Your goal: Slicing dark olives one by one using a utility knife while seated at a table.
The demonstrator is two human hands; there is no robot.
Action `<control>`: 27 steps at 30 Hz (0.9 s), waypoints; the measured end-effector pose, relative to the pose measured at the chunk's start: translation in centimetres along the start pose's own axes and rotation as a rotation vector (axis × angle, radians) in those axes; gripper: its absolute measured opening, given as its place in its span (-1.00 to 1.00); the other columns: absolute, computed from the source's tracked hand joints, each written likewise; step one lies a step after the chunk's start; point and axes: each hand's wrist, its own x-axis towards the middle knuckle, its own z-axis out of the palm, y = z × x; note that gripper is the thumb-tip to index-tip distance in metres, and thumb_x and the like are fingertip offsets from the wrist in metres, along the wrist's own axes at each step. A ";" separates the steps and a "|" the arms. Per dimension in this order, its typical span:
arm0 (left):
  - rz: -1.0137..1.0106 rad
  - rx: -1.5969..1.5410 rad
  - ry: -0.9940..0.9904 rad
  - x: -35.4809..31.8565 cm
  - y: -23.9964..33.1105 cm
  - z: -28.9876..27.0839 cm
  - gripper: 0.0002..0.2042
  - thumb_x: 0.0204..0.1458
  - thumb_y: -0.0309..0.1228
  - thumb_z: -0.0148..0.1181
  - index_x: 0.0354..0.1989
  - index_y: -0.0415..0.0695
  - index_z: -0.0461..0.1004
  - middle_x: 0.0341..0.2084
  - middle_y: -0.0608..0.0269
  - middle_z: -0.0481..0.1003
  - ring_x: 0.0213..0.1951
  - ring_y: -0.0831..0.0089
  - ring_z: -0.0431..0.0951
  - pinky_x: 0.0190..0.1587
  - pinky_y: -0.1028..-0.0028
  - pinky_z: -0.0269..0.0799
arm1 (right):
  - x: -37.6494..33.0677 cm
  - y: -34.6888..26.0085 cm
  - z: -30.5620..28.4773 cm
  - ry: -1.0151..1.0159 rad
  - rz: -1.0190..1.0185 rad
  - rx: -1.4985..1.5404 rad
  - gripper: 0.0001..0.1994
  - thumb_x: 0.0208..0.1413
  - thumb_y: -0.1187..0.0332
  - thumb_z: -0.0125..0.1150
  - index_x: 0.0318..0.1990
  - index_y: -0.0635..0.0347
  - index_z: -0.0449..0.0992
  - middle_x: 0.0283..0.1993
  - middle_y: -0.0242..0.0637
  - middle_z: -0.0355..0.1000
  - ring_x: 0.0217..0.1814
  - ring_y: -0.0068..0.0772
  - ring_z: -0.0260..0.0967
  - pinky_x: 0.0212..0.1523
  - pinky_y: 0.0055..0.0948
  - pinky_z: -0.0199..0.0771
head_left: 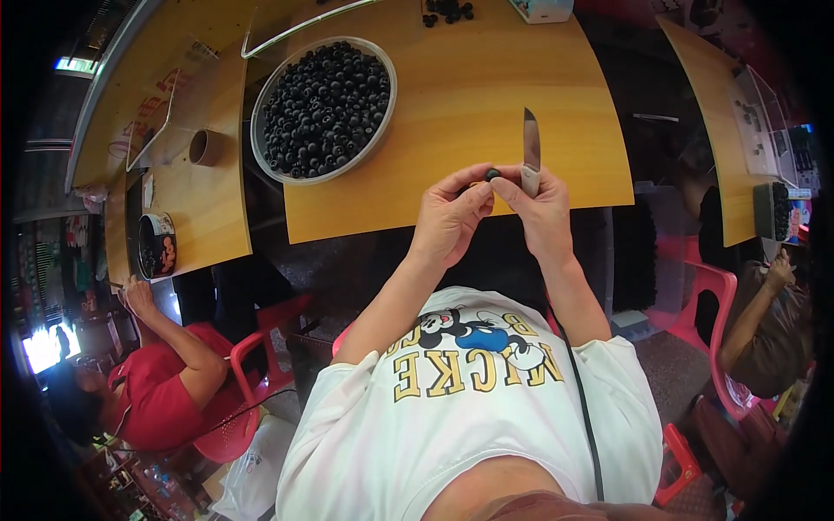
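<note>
Just past the table's near edge, my left hand (pixel 447 221) is closed, pinching a small black round piece (pixel 493 174) at its fingertips. Close against it, my right hand (pixel 547 217) grips the pale handle of a small knife (pixel 532 143), whose blade points up and away from me. The right thumb and fingertips also meet at the black piece. On the table to the left stands a wide clear bowl (pixel 300 181) heaped with many similar black round pieces (pixel 326 113); some show a hole.
Several loose black pieces (pixel 447 10) and a box (pixel 546 9) sit at the wooden table's (pixel 486 78) far side. On the left table are a brown cup (pixel 206 148) and a dark tub (pixel 156 246). One person in red (pixel 169 382) sits left; another (pixel 769 321) sits right.
</note>
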 end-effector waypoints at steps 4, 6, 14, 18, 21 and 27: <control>0.057 -0.067 -0.087 0.1 -0.1 -1.0 -0.80 0.10 -0.58 0.17 -0.10 -0.27 0.52 -0.36 0.23 0.53 -0.41 0.57 0.45 -0.36 0.61 0.41 | -0.4 -0.6 0.1 0.009 -0.172 -0.354 -0.83 0.02 0.51 0.35 -0.21 0.28 0.57 -0.31 -0.41 0.46 -0.37 -0.67 0.38 -0.35 -0.67 0.34; 0.049 -0.070 -0.119 0.1 0.0 -1.4 -0.81 0.11 -0.57 0.16 -0.10 -0.27 0.51 -0.35 0.23 0.53 -0.42 0.57 0.45 -0.39 0.63 0.40 | -0.6 -1.1 0.4 0.035 -0.208 -0.426 -0.82 -0.02 0.53 0.36 -0.21 0.25 0.58 -0.32 -0.39 0.44 -0.38 -0.63 0.39 -0.38 -0.65 0.35; -0.007 -0.135 -0.158 -0.2 0.2 -1.0 -0.81 0.14 -0.55 0.12 -0.07 -0.27 0.46 -0.32 0.21 0.54 -0.41 0.58 0.50 -0.35 0.63 0.48 | 0.2 -0.8 -0.3 0.006 -0.741 -0.828 -0.66 -0.20 0.61 0.36 -0.18 0.13 0.62 -0.34 -0.30 0.42 -0.45 -0.39 0.44 -0.46 -0.50 0.45; -0.037 -0.160 0.001 -0.5 0.3 -0.1 -0.83 0.14 -0.55 0.12 -0.09 -0.24 0.48 -0.32 0.21 0.55 -0.35 0.54 0.56 -0.22 0.56 0.57 | 0.2 -0.5 -0.7 -0.003 -0.885 -0.982 -0.67 -0.21 0.55 0.38 -0.18 0.09 0.62 -0.32 -0.35 0.42 -0.48 -0.43 0.41 -0.51 -0.51 0.43; -0.087 -0.256 -0.050 -0.3 0.0 -0.8 -0.84 0.14 -0.55 0.12 -0.11 -0.22 0.49 -0.33 0.21 0.55 -0.35 0.51 0.58 -0.22 0.55 0.58 | 0.2 -0.6 -0.6 0.016 -0.981 -1.024 -0.68 -0.21 0.51 0.38 -0.20 0.07 0.63 -0.33 -0.36 0.41 -0.50 -0.45 0.39 -0.53 -0.52 0.41; -0.141 -0.339 -0.051 -0.6 0.5 -0.3 -0.85 0.14 -0.55 0.12 -0.12 -0.22 0.48 -0.32 0.21 0.54 -0.35 0.56 0.55 -0.30 0.63 0.55 | -0.3 -1.5 -1.2 -0.027 -0.973 -1.063 -0.67 -0.17 0.41 0.40 -0.14 0.07 0.58 -0.32 -0.36 0.42 -0.44 -0.38 0.42 -0.47 -0.46 0.43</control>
